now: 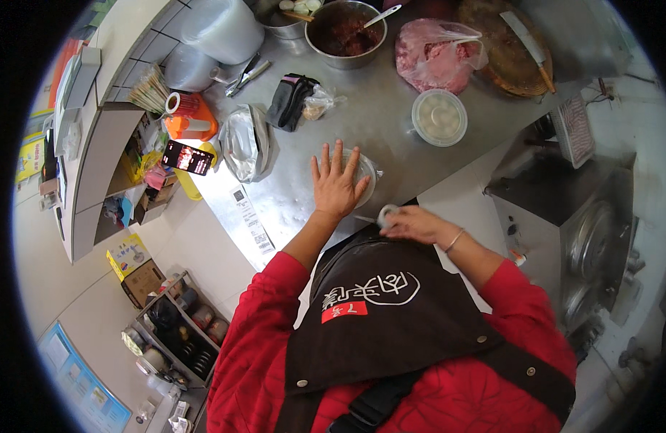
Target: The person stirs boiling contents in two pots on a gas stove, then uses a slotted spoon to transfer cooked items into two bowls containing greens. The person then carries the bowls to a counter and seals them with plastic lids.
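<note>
My left hand (335, 187) lies flat, fingers spread, over a round clear plastic container (368, 178) near the front edge of the steel table (376, 127). The palm hides much of this container, and a bit of clear film sticks out at its right side. Close to my apron, my right hand (417, 223) grips a small pale roll (387, 215) that looks like tape. Motion blurs this hand slightly. Left of my left hand are a silvery foil bag (245, 143) and a long printed paper slip (252, 219).
Farther back stand a lidded tub of pale balls (439, 118), a bag of minced meat (440, 57) and a metal bowl of dark red sauce (343, 38). A cleaver (522, 37) rests on a round chopping board (498, 59). At left are a phone (187, 157) and an orange tape dispenser (195, 122).
</note>
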`<move>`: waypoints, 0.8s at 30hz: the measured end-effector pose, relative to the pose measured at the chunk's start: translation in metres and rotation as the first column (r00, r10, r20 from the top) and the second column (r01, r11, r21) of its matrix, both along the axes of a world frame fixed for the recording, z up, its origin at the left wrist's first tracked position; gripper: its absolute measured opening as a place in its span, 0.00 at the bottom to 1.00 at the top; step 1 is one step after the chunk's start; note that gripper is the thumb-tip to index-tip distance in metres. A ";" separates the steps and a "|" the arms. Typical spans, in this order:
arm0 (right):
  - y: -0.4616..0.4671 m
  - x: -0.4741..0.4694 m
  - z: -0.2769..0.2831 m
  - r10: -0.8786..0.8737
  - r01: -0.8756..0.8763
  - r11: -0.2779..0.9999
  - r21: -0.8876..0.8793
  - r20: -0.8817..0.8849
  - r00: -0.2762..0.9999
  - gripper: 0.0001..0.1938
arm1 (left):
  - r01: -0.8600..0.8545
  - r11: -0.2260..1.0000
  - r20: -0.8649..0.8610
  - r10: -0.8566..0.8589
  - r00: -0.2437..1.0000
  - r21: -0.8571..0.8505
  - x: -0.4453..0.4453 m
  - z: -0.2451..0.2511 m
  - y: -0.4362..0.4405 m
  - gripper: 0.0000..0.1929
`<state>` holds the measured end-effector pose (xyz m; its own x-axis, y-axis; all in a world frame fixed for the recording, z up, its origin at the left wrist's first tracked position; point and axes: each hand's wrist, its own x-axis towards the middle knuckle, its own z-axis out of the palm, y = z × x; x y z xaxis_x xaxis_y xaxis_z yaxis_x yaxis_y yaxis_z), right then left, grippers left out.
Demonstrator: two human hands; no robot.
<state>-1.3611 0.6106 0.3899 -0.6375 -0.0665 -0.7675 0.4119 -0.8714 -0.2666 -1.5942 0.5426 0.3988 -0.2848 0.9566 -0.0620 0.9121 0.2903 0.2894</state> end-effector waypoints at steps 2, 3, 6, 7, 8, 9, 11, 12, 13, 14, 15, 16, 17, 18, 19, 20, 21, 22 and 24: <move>0.040 -0.002 -0.008 -0.093 0.091 0.995 0.050 0.043 0.995 0.22 | 0.005 1.000 0.009 -0.006 1.000 0.025 0.000 0.002 -0.001 0.32; 0.066 -0.016 -0.017 -0.143 0.134 0.984 0.115 0.074 0.987 0.22 | 0.010 0.999 0.016 -0.011 1.000 0.034 -0.001 0.002 -0.002 0.32; 0.107 -0.105 -0.047 -0.209 0.215 0.936 0.277 -0.050 0.977 0.23 | 0.033 0.995 0.033 -0.036 0.999 0.093 -0.005 0.004 -0.004 0.30; 0.106 -0.137 -0.052 -0.202 0.224 0.925 0.308 -0.101 0.974 0.24 | 0.062 0.991 0.029 -0.065 0.997 0.118 -0.007 0.004 -0.004 0.29; 0.092 -0.164 -0.053 -0.125 0.127 0.890 0.438 -0.034 0.992 0.25 | 0.042 0.987 0.082 -0.055 0.995 0.154 -0.010 0.003 -0.004 0.28; 0.079 -0.183 -0.049 -0.055 0.019 0.838 0.546 0.050 0.997 0.27 | 0.042 0.982 0.127 -0.066 0.990 0.184 -0.015 0.002 -0.005 0.28; 0.058 -0.192 -0.036 -0.044 -0.042 0.531 0.847 0.077 0.996 0.29 | -0.221 0.932 0.443 0.074 0.893 0.288 -0.019 -0.005 -0.003 0.26; 0.047 -0.192 -0.028 -0.065 -0.051 0.342 0.938 0.078 0.995 0.26 | -0.479 0.832 0.687 0.175 0.705 0.279 -0.019 -0.010 -0.001 0.26; 0.040 -0.185 -0.019 0.089 -0.147 0.111 0.983 0.137 0.987 0.23 | -0.696 0.699 0.878 0.217 0.427 0.165 -0.019 -0.016 0.001 0.25; 0.037 -0.182 -0.012 0.151 -0.236 0.103 0.966 0.220 0.964 0.20 | -0.672 0.727 0.847 0.263 0.462 0.141 -0.022 -0.022 0.001 0.24; 0.036 -0.180 -0.007 0.218 -0.236 0.028 0.971 0.225 0.950 0.19 | -0.712 0.696 0.855 0.310 0.417 0.095 -0.023 -0.029 0.001 0.23; 0.037 -0.178 -0.003 0.262 -0.208 0.004 0.978 0.200 0.944 0.21 | -0.729 0.681 0.859 0.332 0.390 0.068 -0.027 -0.036 0.001 0.23; 0.037 -0.174 0.001 0.309 -0.109 -0.049 0.993 0.119 0.943 0.24 | -0.739 0.668 0.864 0.318 0.389 0.086 -0.031 -0.043 0.002 0.22; 0.038 -0.168 0.005 0.347 -0.064 -0.053 0.997 0.079 0.935 0.28 | -0.791 0.607 0.851 0.375 0.367 0.074 -0.036 -0.051 0.004 0.22; 0.035 -0.162 0.008 0.407 -0.050 -0.237 0.970 0.146 0.902 0.32 | -0.814 0.577 0.875 0.361 0.322 0.061 -0.041 -0.057 0.004 0.22; 0.028 -0.149 0.012 0.434 -0.083 -0.378 0.922 0.255 0.864 0.37 | -0.841 0.540 0.897 0.359 0.258 0.026 -0.046 -0.063 0.005 0.22; 0.021 -0.139 0.017 0.461 -0.156 -0.504 0.849 0.418 0.783 0.42 | -0.868 0.496 0.910 0.375 0.176 -0.037 -0.051 -0.066 0.002 0.22; 0.019 -0.133 0.018 0.519 -0.204 -0.427 0.881 0.424 0.742 0.54 | -0.887 0.449 0.947 0.319 0.049 -0.105 -0.054 -0.067 -0.003 0.23; 0.015 -0.126 0.018 0.477 -0.173 -0.468 0.867 0.412 0.776 0.54 | -0.882 0.403 0.968 0.160 -0.196 -0.245 -0.055 -0.063 -0.021 0.23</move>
<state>-1.4875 0.6256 0.4084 -0.9488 0.2979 -0.1050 0.3085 0.8025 -0.5107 -1.6496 0.5220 0.3353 -0.7611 0.3959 -0.5138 -0.5589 0.0018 0.8292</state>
